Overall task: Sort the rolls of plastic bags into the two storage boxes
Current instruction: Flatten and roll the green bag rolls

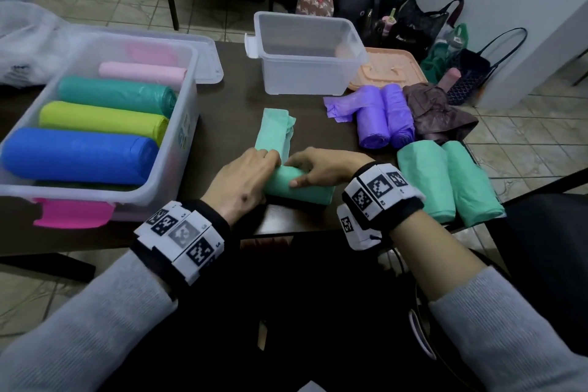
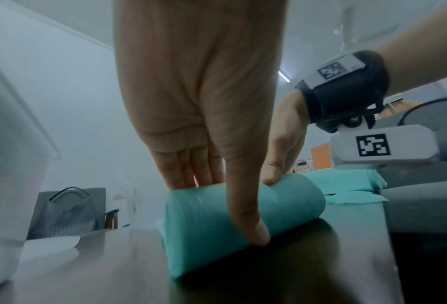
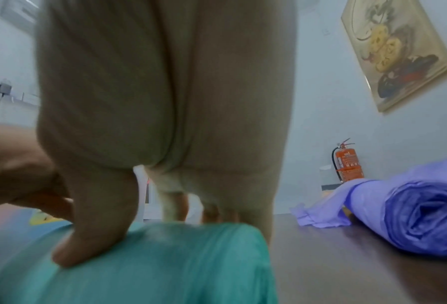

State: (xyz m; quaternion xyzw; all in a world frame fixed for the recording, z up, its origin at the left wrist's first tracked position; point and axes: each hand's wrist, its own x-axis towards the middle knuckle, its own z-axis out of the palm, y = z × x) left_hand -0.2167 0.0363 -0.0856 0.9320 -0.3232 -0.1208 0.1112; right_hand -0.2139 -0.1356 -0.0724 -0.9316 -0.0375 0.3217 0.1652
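Head view: rolling up a mint-green roll [image 1: 299, 188] near the front edge of the dark table [image 1: 229, 99], its loose tail [image 1: 276, 130] trailing away toward the empty small clear box [image 1: 305, 54]. Left hand [image 1: 241, 181] curling over the roll's left end, right hand [image 1: 327, 165] curling over its middle, both clamped on it. Sitting to the left, a large clear box [image 1: 178, 124] holding a blue roll [image 1: 76, 156], a yellow-green roll [image 1: 101, 119], a teal roll [image 1: 114, 94] and a pink roll [image 1: 143, 71]. Waiting at the right: two purple rolls [image 1: 385, 121] and two more mint-green rolls [image 1: 448, 178], the latter lying close to the table's right edge.

Left wrist view: left hand [image 2: 201, 102] pressing down on the mint-green roll [image 2: 217, 226], thumb across the near face, fingers [image 2: 191, 170] hooking behind; right hand's thumb [image 2: 274, 172] gripping the far end.

Right wrist view: right hand [image 3: 165, 102] bearing on top of the mint-green roll [image 3: 152, 267], blurred; a purple roll [image 3: 420, 218] lying just beside, not touching.

Judging the risk: uneven pressure between the two hands possibly skewing the tail into a cone, or a loose wrap springing open once dropped in a box; slick film likely slipping under the fingers.
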